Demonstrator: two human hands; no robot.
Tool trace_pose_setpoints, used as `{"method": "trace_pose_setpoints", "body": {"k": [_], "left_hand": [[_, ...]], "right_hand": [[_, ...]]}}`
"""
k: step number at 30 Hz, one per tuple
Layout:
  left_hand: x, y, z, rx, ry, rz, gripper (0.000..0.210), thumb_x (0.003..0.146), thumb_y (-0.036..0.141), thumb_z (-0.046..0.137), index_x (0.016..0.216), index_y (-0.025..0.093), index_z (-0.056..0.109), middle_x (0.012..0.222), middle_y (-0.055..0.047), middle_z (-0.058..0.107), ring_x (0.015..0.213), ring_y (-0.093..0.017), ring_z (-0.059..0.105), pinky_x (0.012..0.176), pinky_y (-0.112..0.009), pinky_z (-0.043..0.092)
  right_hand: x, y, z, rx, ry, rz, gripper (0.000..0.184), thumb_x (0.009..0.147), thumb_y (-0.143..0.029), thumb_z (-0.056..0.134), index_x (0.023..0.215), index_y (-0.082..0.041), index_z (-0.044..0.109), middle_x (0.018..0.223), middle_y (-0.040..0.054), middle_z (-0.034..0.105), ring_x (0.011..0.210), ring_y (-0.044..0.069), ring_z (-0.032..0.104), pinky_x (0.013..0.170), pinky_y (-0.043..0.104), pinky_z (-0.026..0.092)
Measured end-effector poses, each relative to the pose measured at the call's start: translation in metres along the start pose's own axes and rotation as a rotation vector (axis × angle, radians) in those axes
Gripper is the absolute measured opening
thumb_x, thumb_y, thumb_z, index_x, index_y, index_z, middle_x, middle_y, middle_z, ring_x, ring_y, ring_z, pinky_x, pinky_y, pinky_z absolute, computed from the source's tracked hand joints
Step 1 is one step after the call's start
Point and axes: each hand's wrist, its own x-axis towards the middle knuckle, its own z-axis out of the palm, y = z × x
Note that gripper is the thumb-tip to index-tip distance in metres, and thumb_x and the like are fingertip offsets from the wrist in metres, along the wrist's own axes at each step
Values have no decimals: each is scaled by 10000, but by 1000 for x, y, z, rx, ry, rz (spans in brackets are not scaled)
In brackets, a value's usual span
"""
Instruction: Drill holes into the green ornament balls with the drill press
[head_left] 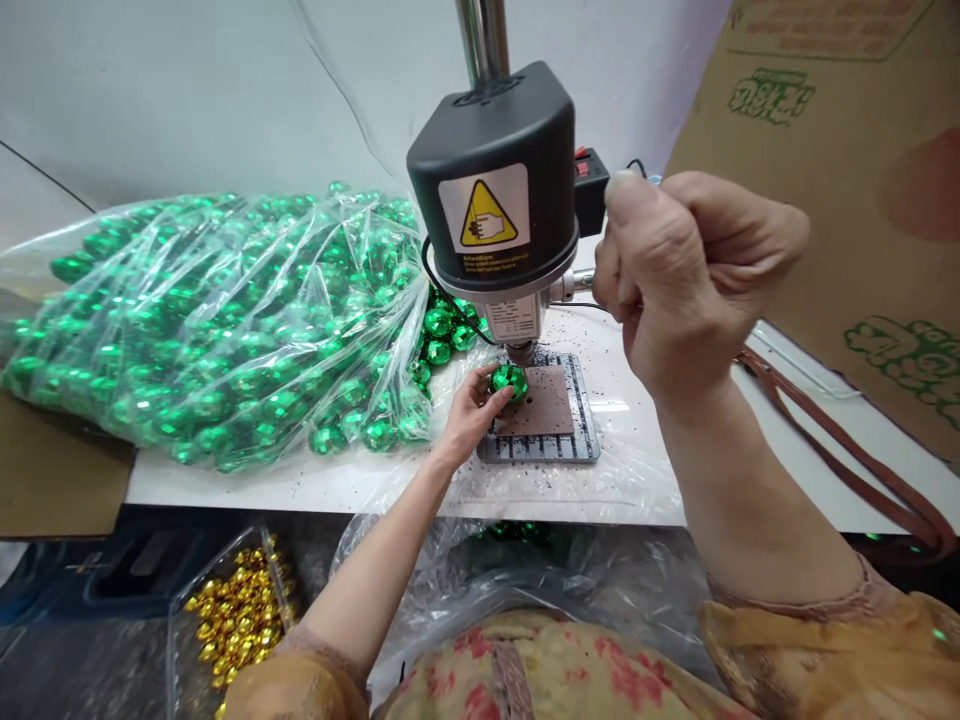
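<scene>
A shiny green faceted ball [510, 383] is gripped between the fingers and thumb of my left hand [476, 405]. It sits beneath the chuck [520, 352] of a small black drill press [491, 180], over a brown board on the metal base plate [540, 450]. To the right of the press, my right hand [682, 270] is closed in a fist by the feed lever [577, 283], whose outer end is hidden behind it. Dark specks of shavings lie on the base and around it.
A clear plastic bag of green balls [225, 330] covers the table's left side, with some loose at its mouth. Cardboard [825, 200] stands at the right, near a brown strap [847, 455]. Below the table are a clear bin of gold balls [240, 620] and plastic sheeting [600, 575].
</scene>
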Motion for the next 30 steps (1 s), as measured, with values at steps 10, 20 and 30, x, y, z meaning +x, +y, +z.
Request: {"method": "trace_pose_setpoints", "body": {"k": [10, 20, 30], "left_hand": [[0, -2, 7, 220, 1, 105, 568, 751, 486, 836, 1206, 197, 659, 932, -20, 701, 621, -94, 500, 557, -237, 398], [-5, -7, 22, 495, 66, 297, 483, 778, 323, 830, 1220, 219, 668, 1180, -93, 695, 1133, -274, 617, 996, -419, 486], [-6, -11, 22, 467, 44, 300, 499, 807, 363, 818, 1253, 229, 637, 1200, -92, 674, 1143, -274, 606, 1007, -430, 491]], "right_hand": [[0, -2, 0, -24, 1, 29, 507, 928, -239, 613, 503, -186, 343, 487, -63, 277, 424, 17, 313, 444, 244, 312], [2, -3, -2, -111, -51, 7, 550, 909, -481, 593, 533, -206, 301, 510, -46, 254, 439, 27, 299, 437, 242, 311], [-15, 3, -7, -113, -8, -57, 541, 930, -352, 614, 521, -209, 290, 443, -36, 279, 410, 76, 279, 444, 331, 214]]}}
